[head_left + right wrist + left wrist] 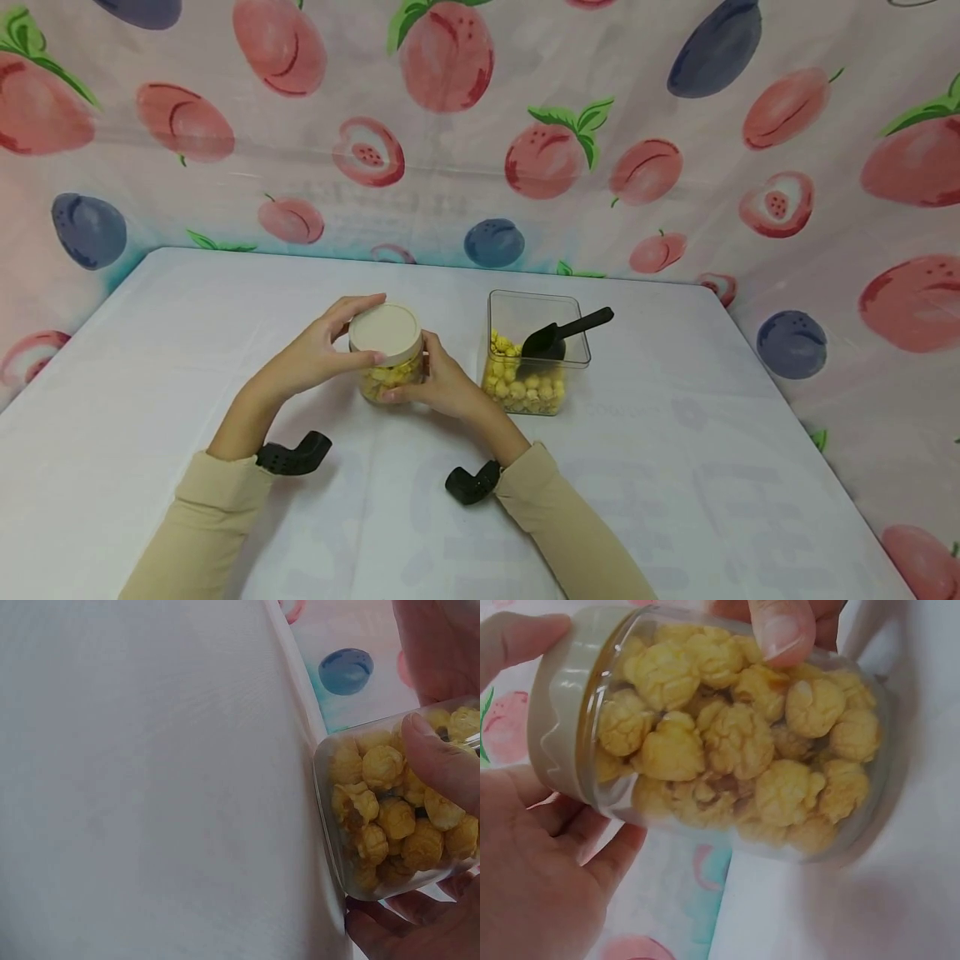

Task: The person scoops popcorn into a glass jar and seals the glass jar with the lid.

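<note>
A clear jar (393, 375) of yellow popcorn stands upright on the white table, a cream lid (385, 332) on top. My left hand (315, 354) grips the lid from the left, thumb at its near side and fingers at its far side. Lower down, my right hand (448, 385) holds the jar's body from the right. In the left wrist view the lid (570, 705) sits on the jar's mouth, and popcorn (735, 742) fills most of the glass. The right wrist view has the jar's lower part (401, 802) between fingers; its lid is out of frame there.
Right of the jar stands a clear rectangular container (534, 302), partly filled with popcorn (525, 387). A black scoop (555, 337) leans in it, its handle past the right rim. Behind the table (675, 467) hangs a fruit-print cloth (450, 150).
</note>
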`<state>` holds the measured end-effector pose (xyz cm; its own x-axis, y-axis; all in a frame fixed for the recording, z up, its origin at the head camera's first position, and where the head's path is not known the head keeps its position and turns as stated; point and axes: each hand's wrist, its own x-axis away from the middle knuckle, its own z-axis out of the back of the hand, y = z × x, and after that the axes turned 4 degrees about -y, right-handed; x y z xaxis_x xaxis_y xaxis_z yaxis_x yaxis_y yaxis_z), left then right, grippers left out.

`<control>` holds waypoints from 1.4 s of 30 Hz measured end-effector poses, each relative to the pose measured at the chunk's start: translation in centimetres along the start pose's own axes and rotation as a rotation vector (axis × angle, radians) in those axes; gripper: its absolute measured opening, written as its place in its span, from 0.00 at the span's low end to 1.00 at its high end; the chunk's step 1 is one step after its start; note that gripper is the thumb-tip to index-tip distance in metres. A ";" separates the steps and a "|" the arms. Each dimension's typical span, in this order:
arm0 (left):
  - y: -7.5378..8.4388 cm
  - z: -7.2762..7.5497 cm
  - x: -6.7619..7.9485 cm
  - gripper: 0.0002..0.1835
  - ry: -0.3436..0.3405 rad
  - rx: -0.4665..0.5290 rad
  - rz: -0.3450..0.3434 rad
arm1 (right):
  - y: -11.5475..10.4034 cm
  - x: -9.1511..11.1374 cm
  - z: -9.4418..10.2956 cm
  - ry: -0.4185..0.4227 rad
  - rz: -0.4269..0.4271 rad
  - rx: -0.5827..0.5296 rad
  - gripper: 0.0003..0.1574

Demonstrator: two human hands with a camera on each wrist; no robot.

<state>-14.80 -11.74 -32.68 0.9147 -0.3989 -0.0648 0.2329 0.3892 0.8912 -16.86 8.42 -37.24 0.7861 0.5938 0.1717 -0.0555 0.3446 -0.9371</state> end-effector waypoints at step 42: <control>0.4 -0.2 0.1 0.39 0.004 -0.088 -0.026 | 0.1 0.1 0.0 -0.001 -0.007 0.001 0.58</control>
<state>-14.53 -11.44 -32.48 0.9092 -0.4065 -0.0896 0.2848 0.4506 0.8461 -16.77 8.53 -37.29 0.7858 0.5920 0.1789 -0.0505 0.3498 -0.9355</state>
